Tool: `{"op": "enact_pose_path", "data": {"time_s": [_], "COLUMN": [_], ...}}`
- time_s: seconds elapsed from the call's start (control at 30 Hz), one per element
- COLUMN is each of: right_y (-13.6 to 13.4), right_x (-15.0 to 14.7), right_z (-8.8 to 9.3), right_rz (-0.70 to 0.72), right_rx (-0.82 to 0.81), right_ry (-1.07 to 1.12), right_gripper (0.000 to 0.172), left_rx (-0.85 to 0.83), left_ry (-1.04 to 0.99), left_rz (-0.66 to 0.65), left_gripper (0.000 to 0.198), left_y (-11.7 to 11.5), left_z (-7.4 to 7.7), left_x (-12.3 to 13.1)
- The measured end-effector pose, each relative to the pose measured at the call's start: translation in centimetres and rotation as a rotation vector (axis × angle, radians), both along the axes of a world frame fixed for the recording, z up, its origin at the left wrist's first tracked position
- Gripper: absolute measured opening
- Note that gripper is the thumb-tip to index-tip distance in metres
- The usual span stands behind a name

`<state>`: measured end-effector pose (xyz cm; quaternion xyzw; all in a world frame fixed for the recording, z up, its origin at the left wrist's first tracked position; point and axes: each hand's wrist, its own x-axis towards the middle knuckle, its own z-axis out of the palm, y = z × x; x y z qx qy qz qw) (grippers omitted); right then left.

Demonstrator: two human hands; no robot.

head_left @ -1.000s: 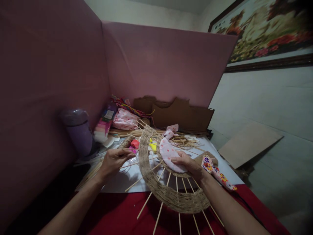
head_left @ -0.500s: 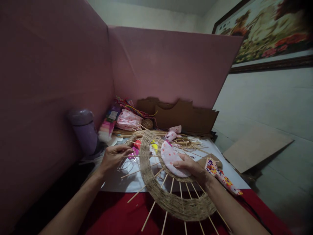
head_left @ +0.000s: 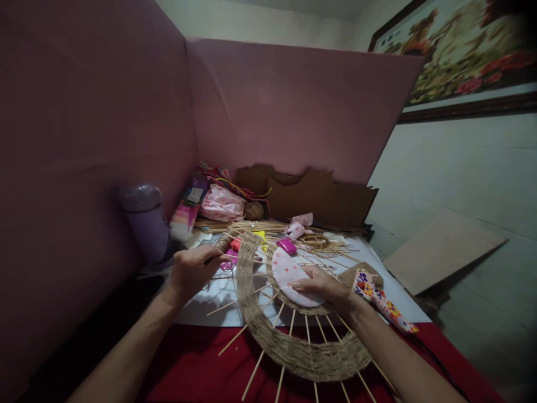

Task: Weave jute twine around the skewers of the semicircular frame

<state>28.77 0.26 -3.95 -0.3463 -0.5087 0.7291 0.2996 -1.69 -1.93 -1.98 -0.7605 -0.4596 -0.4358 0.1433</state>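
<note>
Head view, looking down: the left hand [head_left: 193,272] is clenched around a thin wooden stick [head_left: 230,257] poking out of the woven twine ring [head_left: 293,351], which lies partly on the white sheet [head_left: 218,310] and partly on the red cloth [head_left: 201,364]. The right hand [head_left: 321,285] rests flat and unclenched on the pink dotted pad [head_left: 284,271] at the ring's middle. A purple flask [head_left: 146,224] stands well apart, leftward.

We look at a dim, grainy scene with a pinkish cast. The brightest patch is the white sheet [head_left: 210,316], where a soft shadow falls beneath the left hand [head_left: 191,271]. Corners darken, straight lines bow toward the edges, and the framed painting [head_left: 457,50] looks smeared.
</note>
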Motion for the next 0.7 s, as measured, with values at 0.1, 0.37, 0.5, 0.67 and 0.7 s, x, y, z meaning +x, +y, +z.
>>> {"op": "enact_pose_path", "data": {"time_s": [0.1, 0.37, 0.5, 0.67, 0.7], "right_y": [0.0, 0.1, -0.1, -0.5, -0.5], "right_x": [0.0, -0.1, 0.0, -0.2, -0.3], "right_z": [-0.3, -0.7, -0.8, -0.8, -0.8], "right_rz": [0.021, 0.036, 0.071, 0.066, 0.070], "right_rx": [0.002, 0.002, -0.013, -0.029, -0.029], "right_ry": [0.005, -0.002, -0.025, -0.032, -0.028], "right_gripper": [0.030, 0.028, 0.032, 0.035, 0.035], "left_rx": [0.029, 0.039, -0.042, -0.430, -0.538], "left_ry": [0.041, 0.111, 0.071, -0.234, -0.349], "left_rz": [0.030, 0.055, 0.062, -0.035, -0.084], "left_gripper": [0.034, 0.032, 0.028, 0.020, 0.022], "left_y": [0.0, 0.0, 0.4, 1.0, 1.1], "left_z": [0.1, 0.2, 0.4, 0.7, 0.7], "left_x": [0.2, 0.2, -0.2, -1.1, -1.3]}}
